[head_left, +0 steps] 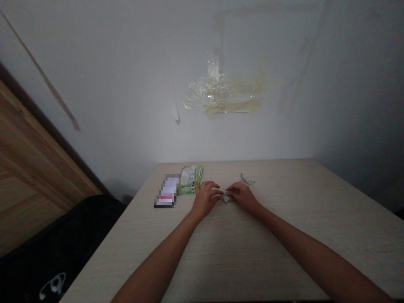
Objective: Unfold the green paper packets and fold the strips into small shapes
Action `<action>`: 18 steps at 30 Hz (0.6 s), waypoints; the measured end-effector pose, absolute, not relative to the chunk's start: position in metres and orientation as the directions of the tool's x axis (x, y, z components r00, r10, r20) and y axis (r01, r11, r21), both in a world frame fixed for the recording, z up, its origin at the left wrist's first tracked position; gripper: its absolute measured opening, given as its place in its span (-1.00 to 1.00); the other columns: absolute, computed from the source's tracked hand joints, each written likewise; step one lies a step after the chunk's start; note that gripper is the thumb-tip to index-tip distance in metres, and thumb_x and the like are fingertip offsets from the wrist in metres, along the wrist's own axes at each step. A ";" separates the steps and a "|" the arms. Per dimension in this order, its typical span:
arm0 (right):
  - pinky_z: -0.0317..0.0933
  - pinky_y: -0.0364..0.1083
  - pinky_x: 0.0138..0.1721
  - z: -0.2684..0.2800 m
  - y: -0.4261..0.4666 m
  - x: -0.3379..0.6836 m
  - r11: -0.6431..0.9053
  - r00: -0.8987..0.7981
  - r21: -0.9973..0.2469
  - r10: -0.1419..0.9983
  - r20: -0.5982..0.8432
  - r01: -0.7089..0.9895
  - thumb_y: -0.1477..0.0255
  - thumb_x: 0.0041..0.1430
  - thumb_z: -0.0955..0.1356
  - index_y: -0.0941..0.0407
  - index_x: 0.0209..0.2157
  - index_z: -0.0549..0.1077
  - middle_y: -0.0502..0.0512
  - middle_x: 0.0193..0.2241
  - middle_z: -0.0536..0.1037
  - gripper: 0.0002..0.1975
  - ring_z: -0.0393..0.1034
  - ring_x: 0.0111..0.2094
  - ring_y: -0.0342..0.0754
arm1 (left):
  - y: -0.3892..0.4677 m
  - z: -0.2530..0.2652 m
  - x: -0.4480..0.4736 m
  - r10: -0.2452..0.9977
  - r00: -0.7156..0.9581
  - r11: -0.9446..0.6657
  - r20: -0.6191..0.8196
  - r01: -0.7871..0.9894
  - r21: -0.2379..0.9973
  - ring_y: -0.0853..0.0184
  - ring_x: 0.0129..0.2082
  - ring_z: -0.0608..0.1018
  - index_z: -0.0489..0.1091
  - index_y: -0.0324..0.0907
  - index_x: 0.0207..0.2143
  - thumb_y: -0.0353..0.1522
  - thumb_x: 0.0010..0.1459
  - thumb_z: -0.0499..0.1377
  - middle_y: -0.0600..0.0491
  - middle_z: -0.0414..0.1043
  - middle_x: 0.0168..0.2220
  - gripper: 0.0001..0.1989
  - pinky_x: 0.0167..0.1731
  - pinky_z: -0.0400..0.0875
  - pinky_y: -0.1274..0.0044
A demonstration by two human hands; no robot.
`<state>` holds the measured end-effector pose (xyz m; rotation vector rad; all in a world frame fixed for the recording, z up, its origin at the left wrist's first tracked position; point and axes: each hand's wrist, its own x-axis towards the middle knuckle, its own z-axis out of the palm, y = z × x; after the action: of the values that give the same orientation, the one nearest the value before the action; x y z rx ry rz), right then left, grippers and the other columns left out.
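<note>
A small folded piece of printed wrapper (pixel 226 198) lies on the table between my two hands. From its left edge, the thumb and forefinger of my left hand (pixel 205 199) close on it, while the other fingers are spread. My right hand (pixel 243 197) pinches the same wrapper from the right, its fingers bent and covering part of it. A second folded strip of wrapper (pixel 248 179) rests just beyond my right hand. Behind my left hand is a stack of green and white packets (pixel 189 176), partly covered by a finger.
A phone (pixel 167 191) with a blurred screen lies left of the packets. The pale wooden table (pixel 252 252) meets a wall (pixel 126 84) with clear tape (pixel 221 94) on it. At left are a black bag (pixel 78 235) and a wooden door (pixel 28 168).
</note>
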<state>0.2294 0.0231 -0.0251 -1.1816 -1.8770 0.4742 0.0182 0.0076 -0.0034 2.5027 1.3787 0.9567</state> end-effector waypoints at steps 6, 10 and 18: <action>0.25 -0.01 -0.14 -0.024 0.024 0.231 0.518 -0.238 -0.671 0.851 0.468 0.530 0.39 0.18 0.37 0.11 -0.29 0.59 0.12 -0.35 0.59 -0.86 0.43 -0.25 0.01 | 0.009 -0.004 0.018 0.816 0.318 -0.544 0.483 0.706 0.454 0.21 0.09 0.38 0.58 0.06 -0.34 -0.29 0.08 0.31 0.08 0.51 -0.06 -0.94 0.24 -0.36 -0.01; 0.21 0.03 -0.02 -0.021 0.023 0.238 0.546 -0.295 -0.663 0.837 0.461 0.512 0.31 0.18 0.39 0.09 -0.13 0.57 0.14 -0.25 0.57 -0.75 0.41 -0.15 0.03 | 0.012 -0.006 0.015 0.847 0.232 -0.486 0.478 0.701 0.522 0.19 0.06 0.41 0.58 0.04 -0.37 -0.29 0.08 0.31 0.06 0.51 -0.08 -0.96 0.23 -0.31 -0.05; 0.18 0.08 0.03 -0.024 0.020 0.242 0.574 -0.348 -0.595 0.817 0.460 0.562 0.23 -0.04 0.53 0.06 -0.10 0.58 0.16 -0.21 0.52 -0.57 0.34 -0.08 0.10 | 0.011 -0.005 0.016 0.882 0.181 -0.426 0.436 0.702 0.570 0.17 0.05 0.42 0.59 0.02 -0.39 -0.27 0.06 0.32 0.02 0.52 -0.08 -0.95 0.24 -0.37 -0.07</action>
<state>0.2423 0.0199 -0.0243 -1.0976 -2.0545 0.4328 0.0161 0.0114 -0.0051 2.2161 1.5234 1.0817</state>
